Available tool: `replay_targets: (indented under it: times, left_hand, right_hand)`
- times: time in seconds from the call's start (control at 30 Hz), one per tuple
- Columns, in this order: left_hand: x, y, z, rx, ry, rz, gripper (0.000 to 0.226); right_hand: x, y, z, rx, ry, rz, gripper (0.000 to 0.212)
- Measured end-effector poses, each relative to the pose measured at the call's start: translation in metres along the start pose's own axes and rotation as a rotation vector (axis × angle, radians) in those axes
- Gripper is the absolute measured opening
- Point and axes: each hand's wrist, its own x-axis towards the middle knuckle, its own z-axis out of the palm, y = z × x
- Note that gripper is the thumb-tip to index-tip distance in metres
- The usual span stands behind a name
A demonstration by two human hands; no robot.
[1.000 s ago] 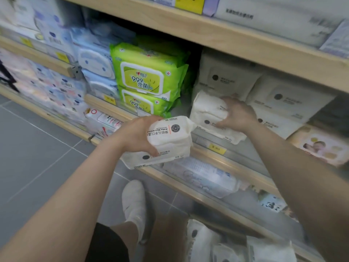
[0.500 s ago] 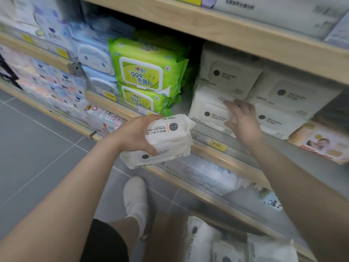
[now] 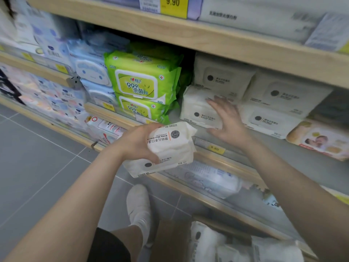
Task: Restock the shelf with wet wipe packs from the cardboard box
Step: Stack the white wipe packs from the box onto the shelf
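Note:
My left hand (image 3: 137, 143) grips two stacked white wet wipe packs (image 3: 171, 148) in front of the shelf's front edge (image 3: 222, 159). My right hand (image 3: 227, 121) lies flat with fingers spread against a white pack (image 3: 196, 110) that sits on the shelf, under another white pack (image 3: 222, 78). More white packs (image 3: 272, 120) stand to the right of it. The cardboard box (image 3: 173, 241) is on the floor at the bottom, with several white packs (image 3: 207, 242) in it.
Green wipe packs (image 3: 139, 84) are stacked just left of the white ones, with blue packs (image 3: 92, 72) further left. A pack with a baby picture (image 3: 319, 140) lies at the right. The upper shelf board (image 3: 226, 44) hangs close overhead. My white shoe (image 3: 138, 205) is on the grey tiled floor.
My right hand set the white pack onto the shelf, let go of it and now rests flat against its front. My left hand kept holding its packs almost still.

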Motion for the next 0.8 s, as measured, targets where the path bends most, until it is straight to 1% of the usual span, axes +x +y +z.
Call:
replay_targets:
  times: [0.07, 0.13, 0.2, 0.27, 0.33, 0.37, 0.43, 0.5, 0.53, 0.57, 0.6, 0.63, 0.67, 0.7, 0.73, 0.77, 0.8]
  left_hand:
    - [-0.001, 0.013, 0.003, -0.012, -0.029, 0.040, 0.098]
    - [-0.002, 0.028, 0.009, -0.002, -0.064, 0.099, 0.097]
    - [-0.003, 0.045, 0.018, -0.001, -0.098, 0.143, 0.099]
    - [-0.006, 0.060, 0.029, -0.014, -0.131, 0.152, 0.100]
    - [-0.010, 0.073, 0.038, -0.008, -0.144, 0.181, 0.102]
    - [-0.011, 0.081, 0.043, 0.032, -0.140, 0.203, 0.102]
    - [-0.013, 0.099, 0.050, 0.157, -0.068, 0.247, 0.102]
    - [-0.011, 0.113, 0.052, 0.229, 0.104, 0.265, 0.108]
    - [-0.009, 0.118, 0.052, 0.171, 0.207, 0.248, 0.113]
    - [-0.006, 0.120, 0.052, 0.013, 0.285, 0.203, 0.116]
    - [-0.001, 0.122, 0.052, -0.203, 0.314, 0.132, 0.117]
    - [0.006, 0.125, 0.051, -0.437, 0.291, 0.057, 0.114]
    - [0.012, 0.132, 0.053, -0.623, 0.214, -0.003, 0.103]
    - [0.020, 0.141, 0.057, -0.731, 0.129, -0.023, 0.087]
    - [0.029, 0.150, 0.061, -0.751, 0.095, 0.013, 0.069]
    - [0.040, 0.158, 0.067, -0.731, 0.102, 0.058, 0.053]
    - [0.048, 0.168, 0.071, -0.718, 0.118, 0.099, 0.043]
  right_hand:
    - [-0.029, -0.026, -0.011, 0.319, -0.116, -0.014, 0.099]
    - [-0.055, -0.047, -0.015, 0.457, -0.240, -0.009, 0.110]
    - [-0.075, -0.054, -0.014, 0.541, -0.283, 0.047, 0.111]
    - [-0.091, -0.051, -0.017, 0.644, -0.240, 0.153, 0.101]
    - [-0.107, -0.045, -0.022, 0.694, -0.193, 0.203, 0.085]
    - [-0.116, -0.043, -0.028, 0.691, -0.168, 0.219, 0.080]
    - [-0.130, -0.041, -0.044, 0.681, -0.084, 0.246, 0.074]
    - [-0.140, -0.037, -0.065, 0.674, 0.015, 0.279, 0.069]
    - [-0.144, -0.033, -0.076, 0.674, 0.078, 0.293, 0.068]
    - [-0.148, -0.027, -0.087, 0.675, 0.147, 0.303, 0.067]
    - [-0.150, -0.020, -0.097, 0.673, 0.214, 0.306, 0.066]
    - [-0.152, -0.010, -0.107, 0.661, 0.272, 0.311, 0.066]
    - [-0.152, -0.002, -0.114, 0.643, 0.312, 0.323, 0.066]
    - [-0.153, 0.007, -0.121, 0.621, 0.334, 0.342, 0.066]
    - [-0.153, 0.015, -0.126, 0.608, 0.349, 0.359, 0.067]
    - [-0.152, 0.025, -0.129, 0.595, 0.358, 0.374, 0.067]
    - [-0.151, 0.034, -0.131, 0.582, 0.365, 0.383, 0.067]
